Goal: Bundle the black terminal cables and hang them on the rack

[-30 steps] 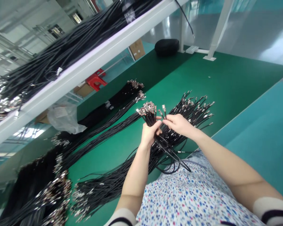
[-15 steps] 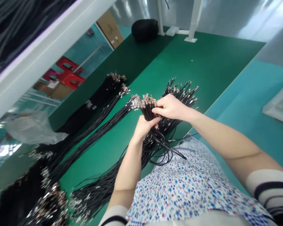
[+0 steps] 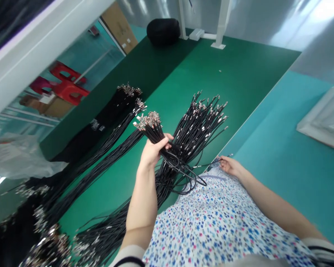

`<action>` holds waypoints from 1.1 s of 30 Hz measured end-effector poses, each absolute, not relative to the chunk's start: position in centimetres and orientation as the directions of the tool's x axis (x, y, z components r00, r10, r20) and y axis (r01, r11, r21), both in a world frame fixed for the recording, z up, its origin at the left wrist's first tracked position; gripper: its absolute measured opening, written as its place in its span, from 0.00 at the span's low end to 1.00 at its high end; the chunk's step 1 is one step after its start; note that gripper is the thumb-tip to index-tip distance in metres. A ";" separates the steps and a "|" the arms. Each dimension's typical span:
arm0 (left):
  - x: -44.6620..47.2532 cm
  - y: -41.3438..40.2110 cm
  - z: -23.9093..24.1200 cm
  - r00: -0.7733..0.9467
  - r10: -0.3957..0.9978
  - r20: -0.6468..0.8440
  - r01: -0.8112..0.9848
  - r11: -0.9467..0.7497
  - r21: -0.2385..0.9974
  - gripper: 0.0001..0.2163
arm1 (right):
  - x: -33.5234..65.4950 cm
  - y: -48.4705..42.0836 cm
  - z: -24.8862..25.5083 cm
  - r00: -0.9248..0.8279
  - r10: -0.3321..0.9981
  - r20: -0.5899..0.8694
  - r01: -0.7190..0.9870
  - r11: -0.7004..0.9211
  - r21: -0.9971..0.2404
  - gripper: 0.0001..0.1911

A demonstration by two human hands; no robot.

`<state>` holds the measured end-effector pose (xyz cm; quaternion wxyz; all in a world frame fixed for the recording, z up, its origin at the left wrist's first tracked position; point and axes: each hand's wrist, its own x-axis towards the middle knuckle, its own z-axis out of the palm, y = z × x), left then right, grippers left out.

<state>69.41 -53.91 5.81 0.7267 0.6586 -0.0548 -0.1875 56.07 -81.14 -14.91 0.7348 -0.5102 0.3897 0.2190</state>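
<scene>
My left hand (image 3: 154, 150) is wrapped round a bundle of black cables (image 3: 154, 130), whose metal-tipped ends fan out above the fist. Loops of the cables hang below it over the bench. At the bench's front edge my right hand (image 3: 230, 165) pinches one black cable (image 3: 211, 162) near its metal-tipped end. That cable runs back left towards the pile. Between and behind the hands lies a larger pile of black cables (image 3: 196, 129), its metal ends pointing away from me and its tails stretching to the lower left.
More cable bundles (image 3: 111, 146) lie along the left of the green bench top (image 3: 239, 66). A clear plastic bag (image 3: 25, 155) sits at the left, and a black rolled bundle (image 3: 163, 32) at the back. A white shelf beam (image 3: 44, 48) crosses the upper left. Red stools (image 3: 69, 87) stand beyond.
My right hand has left the held bundle and moved down right to the bench edge, where it grips a single cable. My left hand has shifted left with its bundle.
</scene>
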 end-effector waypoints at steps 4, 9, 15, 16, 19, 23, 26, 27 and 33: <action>68.6 -53.7 6.3 0.948 -0.272 -0.167 0.182 0.033 0.983 0.07 | 57.6 -80.7 -12.0 0.719 -0.142 -0.680 -0.644 0.229 -0.730 0.07; 67.3 -54.1 6.5 0.967 -0.240 -0.080 0.069 -0.051 0.996 0.08 | 61.7 -78.4 -8.7 0.860 -0.095 -0.501 -0.469 -0.534 -0.704 0.11; 66.8 -53.8 6.4 0.961 -0.272 -0.057 0.111 0.185 0.976 0.10 | 66.1 -75.0 -9.3 0.829 -0.175 -0.532 -0.480 -0.710 -0.515 0.10; 66.9 -53.5 6.4 0.964 -0.258 -0.060 0.118 0.216 0.969 0.10 | 66.1 -75.1 -9.3 0.814 -0.168 -0.555 -0.498 -0.693 -0.521 0.07; 67.3 -52.5 6.3 0.970 -0.230 -0.079 0.141 0.266 0.953 0.11 | 64.3 -76.6 -8.9 0.728 -0.131 -0.673 -0.604 -0.588 -0.538 0.04; 68.0 -51.7 6.2 0.971 -0.214 -0.108 0.170 0.300 0.939 0.13 | 59.2 -79.3 -6.8 0.600 0.081 -0.796 -0.774 -0.194 -0.603 0.06; 68.5 -52.0 6.0 0.956 -0.262 -0.130 0.209 0.303 0.930 0.10 | 57.2 -79.1 -3.7 0.652 0.263 -0.711 -0.758 0.199 -0.622 0.07; 68.6 -52.2 6.0 0.950 -0.284 -0.133 0.219 0.296 0.930 0.09 | 57.4 -78.5 -2.5 0.714 0.237 -0.659 -0.700 0.261 -0.664 0.08; 68.7 -52.8 5.8 0.928 -0.338 -0.157 0.252 0.260 0.932 0.10 | 64.1 -74.5 2.5 0.923 0.052 -0.381 -0.365 -0.187 -0.912 0.06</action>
